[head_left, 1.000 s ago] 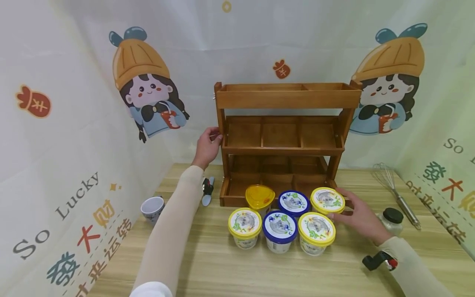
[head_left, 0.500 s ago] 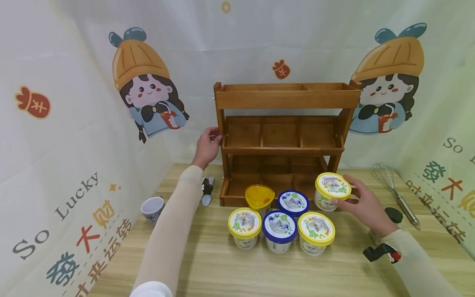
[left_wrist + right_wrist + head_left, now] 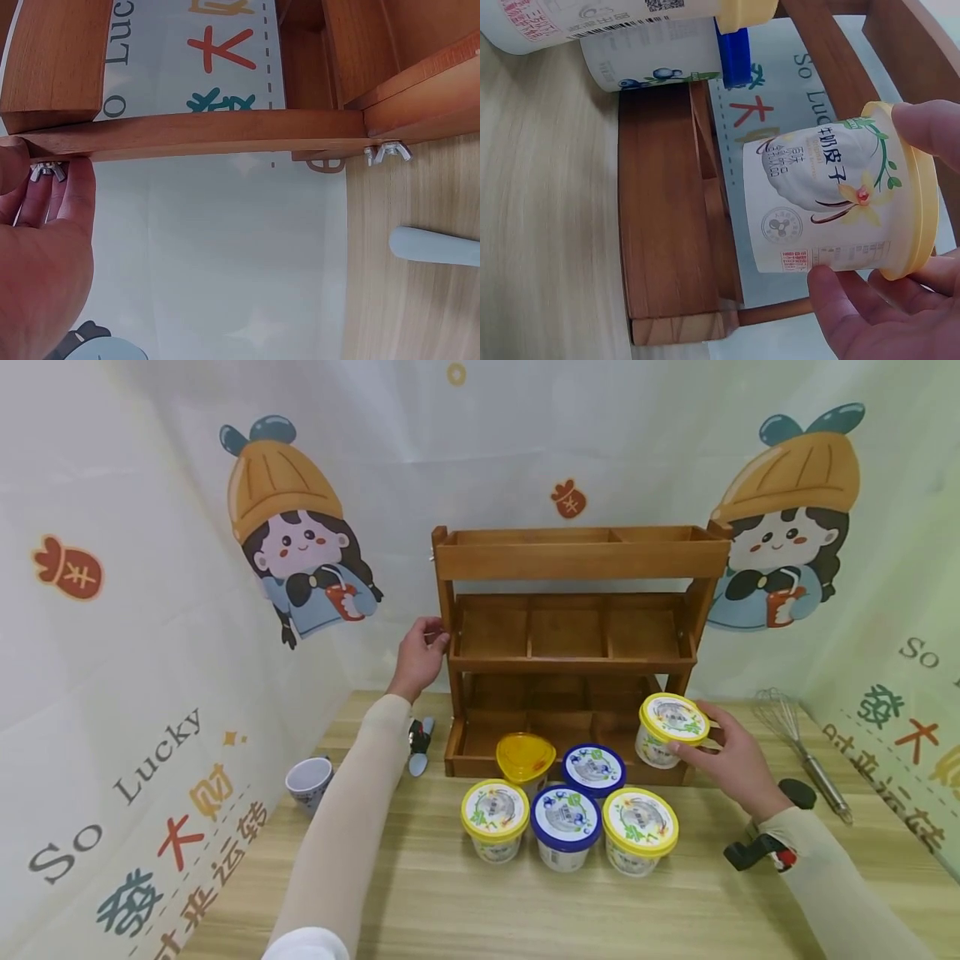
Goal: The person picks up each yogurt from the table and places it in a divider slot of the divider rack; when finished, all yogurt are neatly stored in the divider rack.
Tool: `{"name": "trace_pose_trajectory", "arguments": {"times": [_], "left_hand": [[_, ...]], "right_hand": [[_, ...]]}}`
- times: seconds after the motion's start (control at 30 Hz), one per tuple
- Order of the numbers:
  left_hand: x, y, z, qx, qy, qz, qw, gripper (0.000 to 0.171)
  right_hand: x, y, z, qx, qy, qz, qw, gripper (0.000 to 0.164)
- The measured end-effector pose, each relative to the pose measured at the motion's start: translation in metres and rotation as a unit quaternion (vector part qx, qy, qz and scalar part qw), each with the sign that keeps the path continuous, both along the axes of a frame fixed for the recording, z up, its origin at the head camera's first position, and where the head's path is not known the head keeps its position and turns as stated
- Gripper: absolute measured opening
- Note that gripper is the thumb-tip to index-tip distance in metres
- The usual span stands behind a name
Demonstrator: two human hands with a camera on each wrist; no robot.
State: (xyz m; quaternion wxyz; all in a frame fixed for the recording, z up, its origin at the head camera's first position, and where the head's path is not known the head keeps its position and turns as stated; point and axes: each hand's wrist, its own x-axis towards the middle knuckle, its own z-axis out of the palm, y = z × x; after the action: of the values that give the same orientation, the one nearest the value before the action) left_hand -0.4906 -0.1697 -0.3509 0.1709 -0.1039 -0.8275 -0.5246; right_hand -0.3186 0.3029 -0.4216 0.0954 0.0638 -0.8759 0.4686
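In the head view my right hand [image 3: 731, 760] holds a yellow-lidded yogurt tub [image 3: 672, 727] lifted in front of the lower right of a wooden rack [image 3: 581, 560]. In the right wrist view, thumb and fingers grip that white tub [image 3: 832, 202] around its lid end, with the rack's bottom board [image 3: 660, 217] beyond it. My left hand [image 3: 417, 656] grips the rack's left upright at middle-tier height. In the left wrist view its fingers [image 3: 75, 199] lie at the upright's edge beside a wing nut [image 3: 49, 171].
Several more tubs stand before the rack, including a blue-lidded tub [image 3: 565, 818] and a yellow-lidded tub [image 3: 495, 814]. An orange-yellow plastic item [image 3: 525, 756] stands among them. A cup [image 3: 309, 781] and a pale blue utensil [image 3: 417, 764] lie left; a whisk [image 3: 806, 760] and a black-lidded jar [image 3: 797, 793] lie right.
My right hand has lifted the yellow-lidded yogurt tub off the back row, up and toward the rack's lower right. My left hand has stayed on the upright.
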Motion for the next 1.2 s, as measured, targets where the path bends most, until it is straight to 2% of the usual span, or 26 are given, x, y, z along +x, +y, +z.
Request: {"name": "trace_pose_trajectory", "arguments": {"times": [0.23,0.63,0.8,1.0,1.2], "left_hand": [[0.001,0.001,0.0,0.004,0.001,-0.004,1.0,0.036],[0.002,-0.001,0.004,0.005,0.004,0.001,1.0,0.036],[0.003,-0.002,0.004,0.016,-0.004,0.009,0.9998,0.035],[0.005,0.001,0.004,0.017,-0.003,-0.007,0.9998,0.035],[0.006,-0.001,0.004,0.022,-0.004,-0.009,0.9997,0.034]], "right_hand": [[-0.013,-0.007,0.0,-0.01,-0.012,0.0,1.0,0.1],[-0.032,-0.021,-0.009,0.001,-0.011,0.002,1.0,0.1],[-0.04,-0.026,-0.015,0.014,-0.001,0.006,1.0,0.098],[-0.047,-0.029,-0.027,0.045,-0.01,0.004,0.999,0.099],[-0.05,-0.032,-0.032,0.065,-0.012,0.009,0.998,0.097]]}}
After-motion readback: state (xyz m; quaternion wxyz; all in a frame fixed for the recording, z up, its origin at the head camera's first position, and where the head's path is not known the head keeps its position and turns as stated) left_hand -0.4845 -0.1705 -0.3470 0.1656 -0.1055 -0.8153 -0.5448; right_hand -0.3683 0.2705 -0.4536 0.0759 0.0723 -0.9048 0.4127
